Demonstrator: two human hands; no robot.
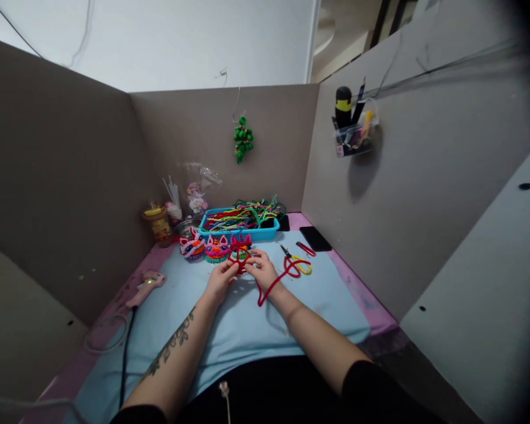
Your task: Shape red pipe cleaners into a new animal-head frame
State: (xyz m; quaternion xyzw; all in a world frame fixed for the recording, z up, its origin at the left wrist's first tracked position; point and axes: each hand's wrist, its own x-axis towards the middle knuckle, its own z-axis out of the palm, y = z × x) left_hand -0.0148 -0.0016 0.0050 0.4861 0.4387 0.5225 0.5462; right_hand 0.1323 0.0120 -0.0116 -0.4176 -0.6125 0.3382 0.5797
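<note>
My left hand and my right hand meet over the light blue mat, both pinching a red pipe-cleaner shape. Its loose red tail trails right past my right wrist. Just behind the hands stand three finished pipe-cleaner animal heads, pink, teal and red. Yellow-handled scissors lie right of my right hand.
A blue tray of coloured pipe cleaners sits at the back. A pink glue gun with black cord lies left. A phone and a red tool lie right. Jars and a bag stand back left. Cardboard walls enclose the desk.
</note>
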